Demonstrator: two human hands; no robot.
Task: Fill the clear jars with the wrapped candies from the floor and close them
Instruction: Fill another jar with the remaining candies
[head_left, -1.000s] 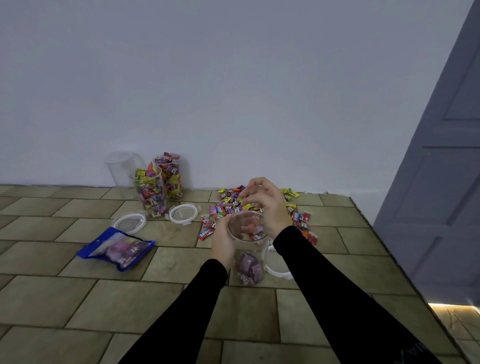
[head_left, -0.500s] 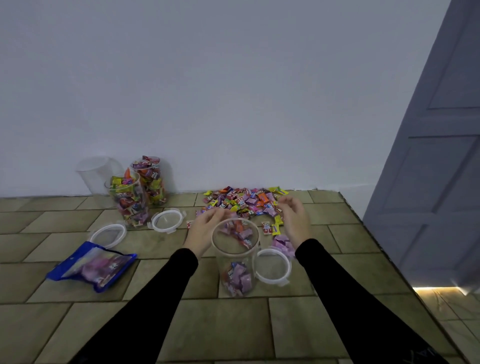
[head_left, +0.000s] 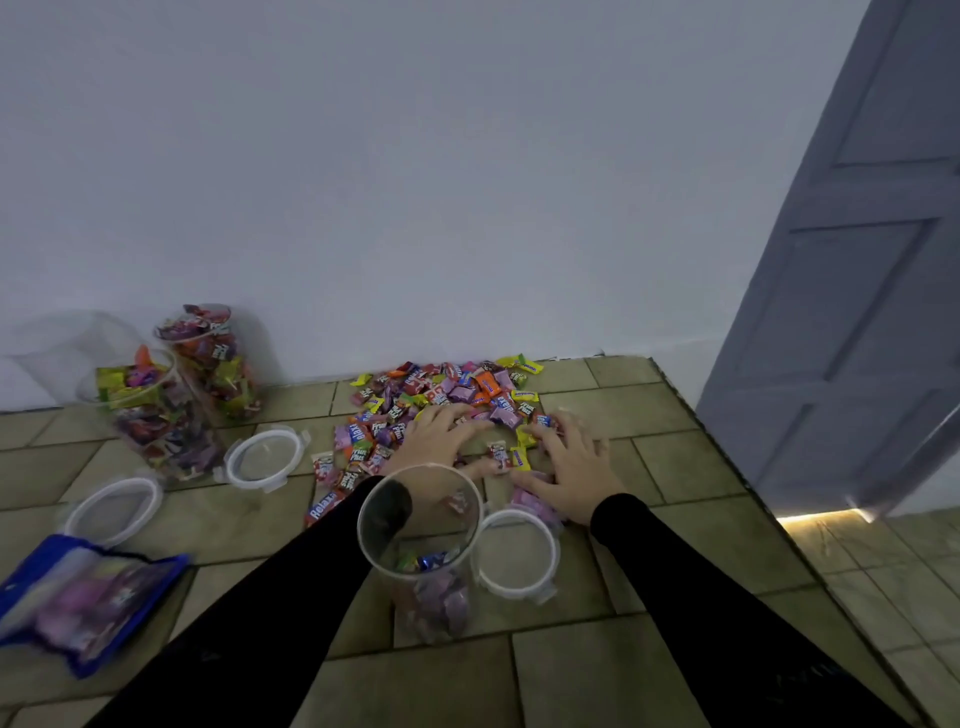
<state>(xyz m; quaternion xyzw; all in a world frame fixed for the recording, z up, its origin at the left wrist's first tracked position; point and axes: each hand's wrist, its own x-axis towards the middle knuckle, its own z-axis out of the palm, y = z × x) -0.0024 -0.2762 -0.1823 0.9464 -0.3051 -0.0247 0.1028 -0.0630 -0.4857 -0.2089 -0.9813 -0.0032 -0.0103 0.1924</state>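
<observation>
both hands, left hand (head_left: 434, 439) and right hand (head_left: 569, 475), rest on the candies (head_left: 447, 395), fingers spread flat

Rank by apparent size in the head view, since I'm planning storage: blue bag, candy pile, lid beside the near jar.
1. candy pile, widest spread.
2. blue bag, though it's near the camera and blurred, so unsure against the pile.
3. lid, clearly smallest.

A plain white wall (head_left: 415, 182) meets a floor of olive-tan rectangular tiles (head_left: 675, 467). At right, a grey panelled door (head_left: 857, 312) stands ajar, warm light (head_left: 821, 518) spilling from beneath its lower edge.
</observation>
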